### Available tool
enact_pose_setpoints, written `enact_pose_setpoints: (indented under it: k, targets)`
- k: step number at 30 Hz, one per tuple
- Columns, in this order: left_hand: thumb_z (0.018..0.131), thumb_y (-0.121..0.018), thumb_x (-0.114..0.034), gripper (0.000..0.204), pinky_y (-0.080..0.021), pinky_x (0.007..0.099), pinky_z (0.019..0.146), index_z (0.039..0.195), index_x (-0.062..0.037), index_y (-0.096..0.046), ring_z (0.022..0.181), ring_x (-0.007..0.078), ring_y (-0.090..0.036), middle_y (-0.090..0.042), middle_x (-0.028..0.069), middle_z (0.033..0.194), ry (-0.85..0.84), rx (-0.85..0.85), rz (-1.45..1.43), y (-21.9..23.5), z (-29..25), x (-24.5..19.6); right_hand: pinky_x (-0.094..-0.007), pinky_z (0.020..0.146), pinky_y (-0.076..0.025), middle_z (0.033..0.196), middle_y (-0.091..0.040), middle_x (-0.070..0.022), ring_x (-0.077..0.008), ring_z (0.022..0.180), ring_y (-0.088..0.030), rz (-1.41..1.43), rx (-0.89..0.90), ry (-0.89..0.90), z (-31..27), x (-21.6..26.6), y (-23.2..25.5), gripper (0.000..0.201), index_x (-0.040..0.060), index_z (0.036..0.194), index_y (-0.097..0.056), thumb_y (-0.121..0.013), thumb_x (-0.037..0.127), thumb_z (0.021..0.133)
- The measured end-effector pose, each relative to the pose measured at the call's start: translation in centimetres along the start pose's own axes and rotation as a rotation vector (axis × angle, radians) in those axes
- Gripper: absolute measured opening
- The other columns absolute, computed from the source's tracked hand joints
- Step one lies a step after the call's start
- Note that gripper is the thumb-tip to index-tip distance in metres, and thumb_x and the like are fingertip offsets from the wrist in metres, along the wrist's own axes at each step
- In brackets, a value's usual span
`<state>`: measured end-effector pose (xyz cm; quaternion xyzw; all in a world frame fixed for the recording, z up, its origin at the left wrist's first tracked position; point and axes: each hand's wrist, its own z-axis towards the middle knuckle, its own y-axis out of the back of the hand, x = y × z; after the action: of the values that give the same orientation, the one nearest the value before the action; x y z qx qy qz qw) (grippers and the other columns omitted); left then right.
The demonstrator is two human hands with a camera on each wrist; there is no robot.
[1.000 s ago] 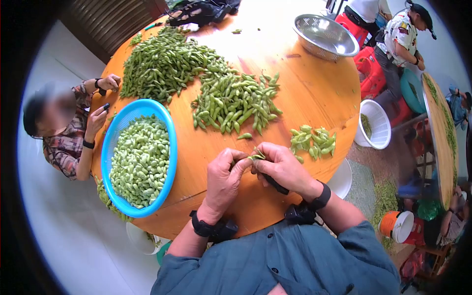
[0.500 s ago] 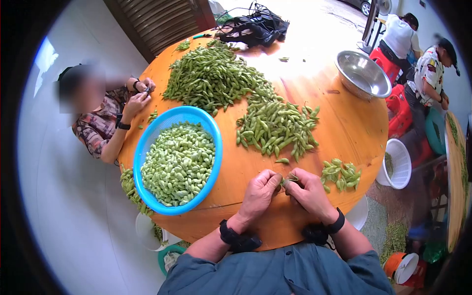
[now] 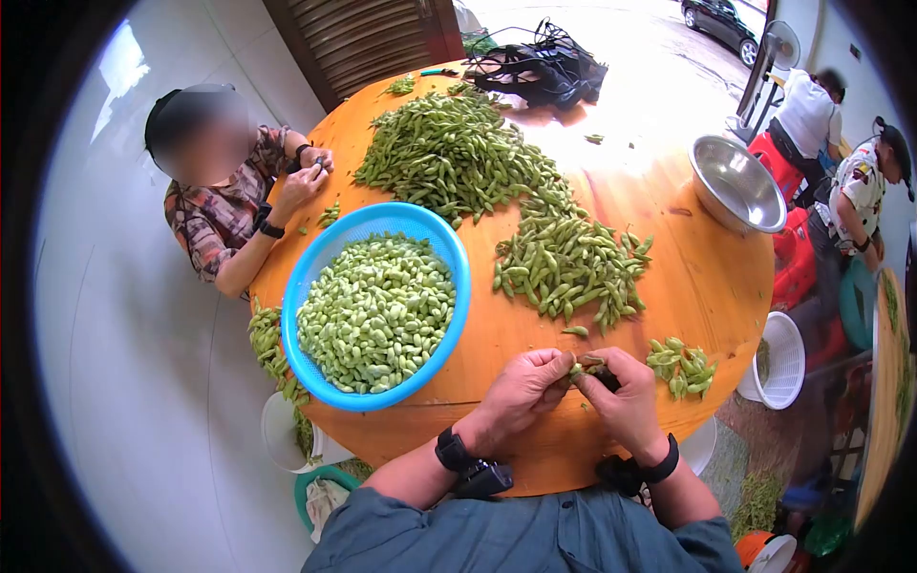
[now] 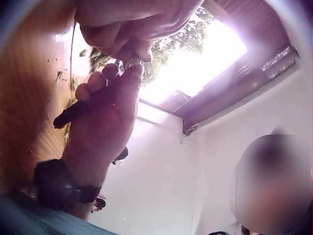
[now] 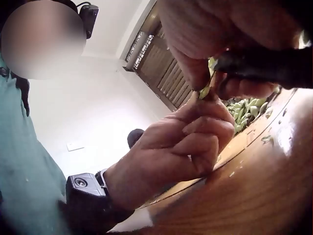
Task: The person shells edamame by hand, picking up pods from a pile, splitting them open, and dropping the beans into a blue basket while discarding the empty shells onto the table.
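Over the table's near edge, my left hand (image 3: 521, 396) pinches a green soybean pod (image 5: 205, 91) between thumb and forefinger. Meeting it fingertip to fingertip, my right hand (image 3: 626, 401) has its thumb at the same pod. Its other fingers curl round a dark, stick-like tool (image 4: 78, 113), whose kind I cannot tell. A small cluster of pods (image 3: 681, 368) lies to the right of the hands, and a spread of pods (image 3: 573, 267) lies beyond them. To the left stands a blue basket (image 3: 460, 258) full of shelled green beans (image 3: 377, 315).
A large heap of pods (image 3: 449, 153) covers the back of the round wooden table (image 3: 659, 239). A metal colander (image 3: 737, 181) stands at the right, black straps and cables (image 3: 544, 72) at the back. Another person (image 3: 220, 210) sits at the left. A white basket (image 3: 776, 358) stands beyond the right edge.
The head view has swung left, so table and hands appear farther right. Both hands stay together at the pod, their fingers shifting slightly. The seated person's hands have come together.
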<state>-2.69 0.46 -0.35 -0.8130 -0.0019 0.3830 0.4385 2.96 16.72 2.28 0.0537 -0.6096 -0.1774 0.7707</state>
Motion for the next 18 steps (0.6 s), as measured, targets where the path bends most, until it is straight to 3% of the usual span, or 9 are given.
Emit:
enact_pose_setpoints:
  k: [4, 6, 10, 16, 18]
  targets:
    - [0.098, -0.059, -0.032, 0.027, -0.025, 0.0187, 0.04, 0.09, -0.0069, -0.06, 0.049, 0.0031, -0.036, -0.051, -0.0037, 0.068, -0.019, -0.055, 0.001, -0.1, 0.3, 0.8, -0.0319, 0.06, -0.049, 0.078, -0.064, -0.012, -0.0242, 0.067, -0.062, -0.121, 0.003, 0.089, 0.3, 0.4, 0.2, 0.012, 0.0001, 0.089, -0.065, -0.071, 0.002, 0.079]
    - [0.098, -0.057, -0.035, 0.03, -0.026, 0.0185, 0.04, 0.087, -0.0071, -0.06, 0.048, 0.0024, -0.037, -0.052, -0.0029, 0.069, -0.09, -0.171, 0.177, -1.0, 0.1, 1.0, -0.0333, 0.058, -0.048, 0.076, -0.062, -0.0131, -0.0269, 0.066, -0.061, -0.16, 0.016, 0.115, 0.5, 0.5, 0.4, 0.011, 0.0001, 0.086, -0.063, -0.071, 0.002, 0.078]
    - [0.099, -0.056, -0.038, 0.033, -0.027, 0.0182, 0.04, 0.085, -0.0076, -0.061, 0.048, 0.0019, -0.038, -0.055, -0.0026, 0.07, -0.091, -0.177, 0.359, -1.4, -0.5, 0.8, -0.0371, 0.055, -0.046, 0.072, -0.057, -0.0155, -0.0329, 0.064, -0.058, -0.323, 0.071, 0.15, 0.2, 0.0, 0.8, 0.012, 0.0003, 0.079, -0.057, -0.069, 0.0, 0.077]
    - [0.1, -0.054, -0.035, 0.031, -0.03, 0.018, 0.043, 0.086, -0.0084, -0.062, 0.051, 0.0011, -0.04, -0.058, -0.004, 0.071, -0.011, -0.169, 0.434, -2.1, -1.3, 0.0, -0.0378, 0.054, -0.045, 0.07, -0.056, -0.0154, -0.0335, 0.063, -0.058, -0.215, 0.034, 0.142, -0.2, -0.4, 0.4, 0.013, 0.0004, 0.077, -0.055, -0.068, 0.0, 0.078]
    - [0.101, -0.054, -0.03, 0.029, -0.031, 0.0181, 0.044, 0.085, -0.0071, -0.062, 0.052, 0.0001, -0.039, -0.056, -0.0043, 0.069, -0.048, -0.236, 0.374, -2.5, -1.9, -0.6, -0.0379, 0.054, -0.045, 0.07, -0.056, -0.0155, -0.0337, 0.063, -0.058, -0.226, 0.012, 0.143, -0.1, 0.0, 0.9, 0.013, 0.0003, 0.078, -0.055, -0.068, 0.0, 0.078]
